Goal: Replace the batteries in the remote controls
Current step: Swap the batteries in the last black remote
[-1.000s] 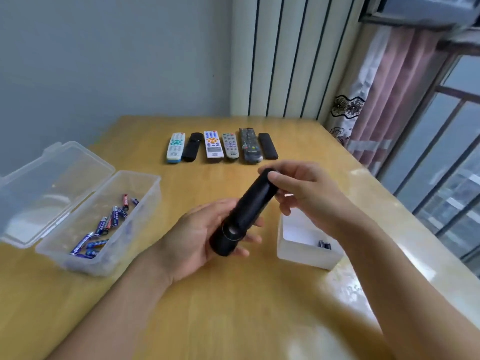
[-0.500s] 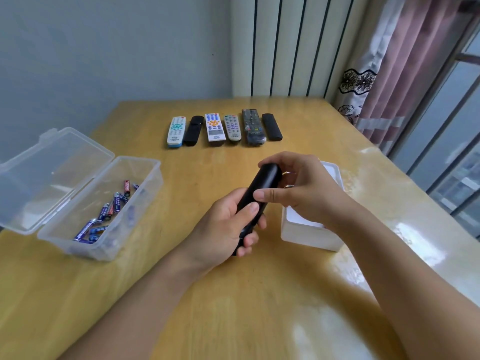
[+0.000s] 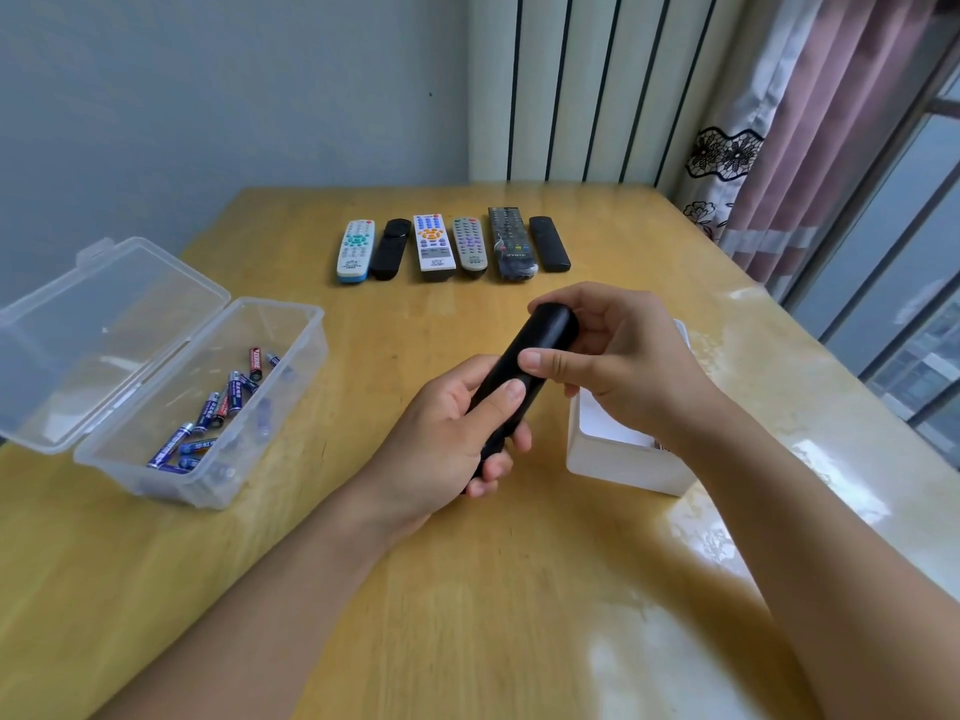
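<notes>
Left hand [image 3: 447,433]: wrapped round the black remote's [image 3: 524,371] lower end.
Right hand [image 3: 618,366]: pinching its upper end, which tilts toward 1 o'clock.
Remote: above table [image 3: 467,589] centre.
Batteries [image 3: 218,407]: clear box [image 3: 291,356], 9 o'clock.
Spare remotes [image 3: 452,246]: row at 12 o'clock.

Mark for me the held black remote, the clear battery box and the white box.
black remote [image 3: 540,345], head view, upper body between the two hands.
clear battery box [image 3: 306,324], head view, far right rim corner.
white box [image 3: 618,467], head view, near outer wall.
</notes>
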A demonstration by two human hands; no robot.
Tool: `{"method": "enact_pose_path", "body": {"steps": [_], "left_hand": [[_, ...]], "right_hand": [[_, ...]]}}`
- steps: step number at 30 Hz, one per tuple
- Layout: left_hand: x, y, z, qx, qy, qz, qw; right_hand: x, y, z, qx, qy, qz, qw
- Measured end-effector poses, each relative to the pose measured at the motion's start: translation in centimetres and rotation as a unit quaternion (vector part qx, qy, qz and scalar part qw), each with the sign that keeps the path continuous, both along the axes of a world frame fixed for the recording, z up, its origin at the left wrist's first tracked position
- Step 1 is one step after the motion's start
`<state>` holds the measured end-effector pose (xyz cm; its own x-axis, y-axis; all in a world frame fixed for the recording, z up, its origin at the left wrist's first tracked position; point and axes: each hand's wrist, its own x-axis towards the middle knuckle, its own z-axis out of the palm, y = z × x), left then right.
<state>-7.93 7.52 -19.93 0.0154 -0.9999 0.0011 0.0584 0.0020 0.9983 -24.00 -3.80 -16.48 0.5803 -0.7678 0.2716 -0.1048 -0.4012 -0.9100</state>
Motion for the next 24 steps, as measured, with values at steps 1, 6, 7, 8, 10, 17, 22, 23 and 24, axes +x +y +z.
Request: {"method": "enact_pose_path", "body": {"steps": [1,6,7,8,10,17,22,23,24], "left_hand": [[0.0,0.0,0.0,0.008,0.011,-0.002,1.000],[-0.3,0.0,-0.1,0.102,0.109,0.020,0.989],[-0.4,-0.1,-0.2,0.118,0.122,0.043,0.985],[-0.3,-0.3,-0.3,0.126,0.128,0.067,0.981],[-0.2,-0.6,-0.3,0.121,0.121,0.108,0.979],[0.3,-0.6,0.0,0.076,0.068,0.130,0.986],[0.4,-0.3,0.3,0.057,0.035,0.119,0.991],[0.4,-0.2,0.3,0.051,0.020,0.119,0.991],[0.3,-0.2,0.2,0.043,0.006,0.120,0.992]], "right_hand": [[-0.1,0.1,0.0,-0.017,0.015,-0.006,1.000],[0.0,0.7,0.5,-0.132,0.028,-0.020,0.991],[0.0,0.7,0.7,-0.119,0.006,-0.006,0.993],[-0.1,0.6,1.0,-0.082,-0.016,0.010,0.996],[-0.8,0.1,1.6,0.021,-0.046,0.037,0.998],[-0.7,0.2,0.5,0.011,0.138,0.088,0.986],[0.0,0.8,-0.2,-0.234,0.300,0.020,0.925],[0.1,0.9,-0.3,-0.233,0.298,0.010,0.926],[0.1,1.0,-0.3,-0.238,0.280,-0.012,0.930]]}}
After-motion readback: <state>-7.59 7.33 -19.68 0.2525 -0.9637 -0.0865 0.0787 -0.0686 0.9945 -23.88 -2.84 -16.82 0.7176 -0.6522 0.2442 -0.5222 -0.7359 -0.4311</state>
